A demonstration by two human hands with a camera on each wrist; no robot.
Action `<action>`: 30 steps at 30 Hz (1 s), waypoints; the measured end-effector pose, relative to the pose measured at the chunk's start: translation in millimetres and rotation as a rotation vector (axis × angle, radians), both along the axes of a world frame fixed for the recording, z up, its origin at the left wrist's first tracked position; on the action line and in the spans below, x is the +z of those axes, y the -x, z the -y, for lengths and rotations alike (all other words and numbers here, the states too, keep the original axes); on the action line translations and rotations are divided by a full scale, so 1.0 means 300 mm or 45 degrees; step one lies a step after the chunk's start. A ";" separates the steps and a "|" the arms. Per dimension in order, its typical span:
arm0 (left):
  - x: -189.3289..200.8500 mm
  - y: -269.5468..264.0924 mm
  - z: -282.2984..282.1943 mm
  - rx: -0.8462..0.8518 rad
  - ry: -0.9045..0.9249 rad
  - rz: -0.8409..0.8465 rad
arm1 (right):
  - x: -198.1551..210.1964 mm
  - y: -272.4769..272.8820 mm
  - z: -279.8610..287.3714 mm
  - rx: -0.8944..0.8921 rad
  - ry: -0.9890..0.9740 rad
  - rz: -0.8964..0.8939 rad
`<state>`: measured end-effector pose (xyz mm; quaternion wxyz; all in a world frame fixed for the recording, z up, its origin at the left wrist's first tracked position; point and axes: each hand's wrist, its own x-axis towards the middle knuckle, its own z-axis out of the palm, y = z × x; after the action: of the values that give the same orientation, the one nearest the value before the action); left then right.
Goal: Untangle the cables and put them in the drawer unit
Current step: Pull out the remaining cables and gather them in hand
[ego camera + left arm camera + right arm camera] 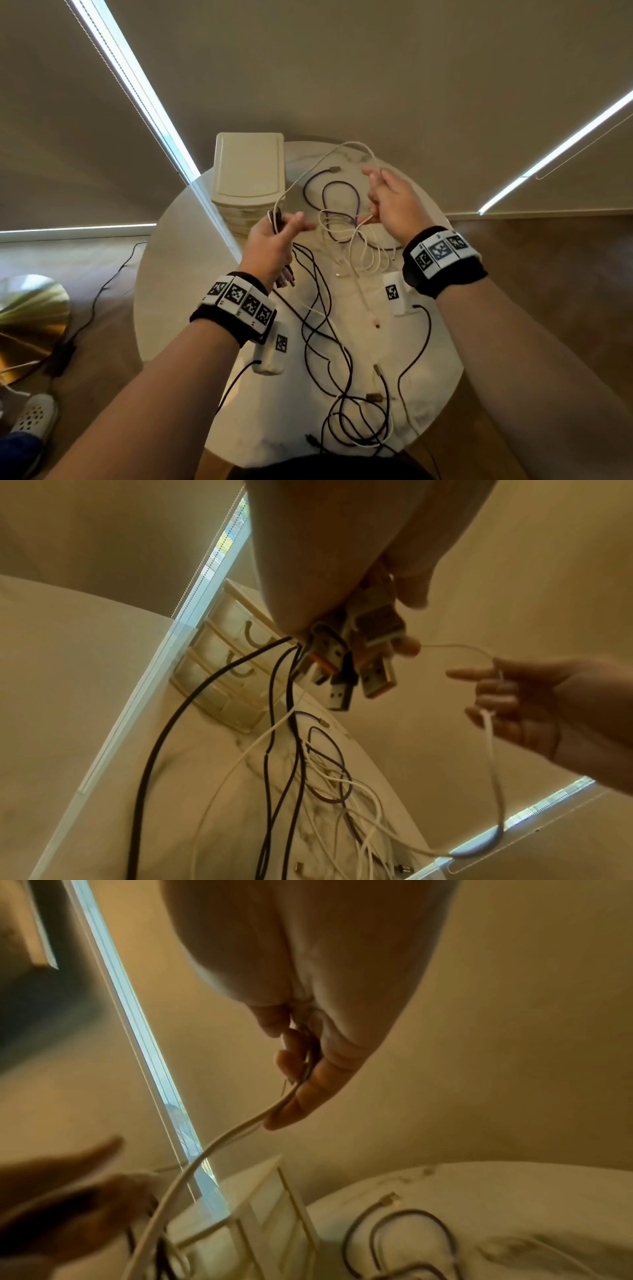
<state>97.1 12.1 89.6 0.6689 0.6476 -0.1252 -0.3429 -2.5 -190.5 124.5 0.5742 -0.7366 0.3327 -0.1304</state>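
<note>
My left hand (274, 236) grips a bundle of USB plugs (346, 669) to anchor those ends, cords trailing to the table (178, 274). The drawer unit (248, 171) waits behind. My right hand (394, 202) pinches the white cable (322, 161), lifting it free.

Both forearms extended forward, wrists banded. Left hand (274, 236) raised, fingers (411, 588) curled around a bundle of plugs. Right hand (390, 202) raised, fingers (291, 1056) pinching a thin white cable.
</note>
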 end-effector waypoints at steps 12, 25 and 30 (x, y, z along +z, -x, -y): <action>0.059 0.048 0.064 -0.469 0.026 -0.093 | 0.093 -0.008 -0.074 0.107 -0.001 0.193; 0.032 -0.030 0.034 -0.006 -0.047 0.014 | -0.102 0.136 -0.190 0.199 0.093 -0.079; 0.000 -0.069 0.017 0.193 -0.099 -0.043 | -0.100 0.161 -0.088 -0.240 0.079 -0.182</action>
<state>117.8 7.2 89.7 0.6692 0.6749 -0.0511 -0.3067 -50.8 -164.0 94.3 0.5112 -0.7270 0.4361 -0.1413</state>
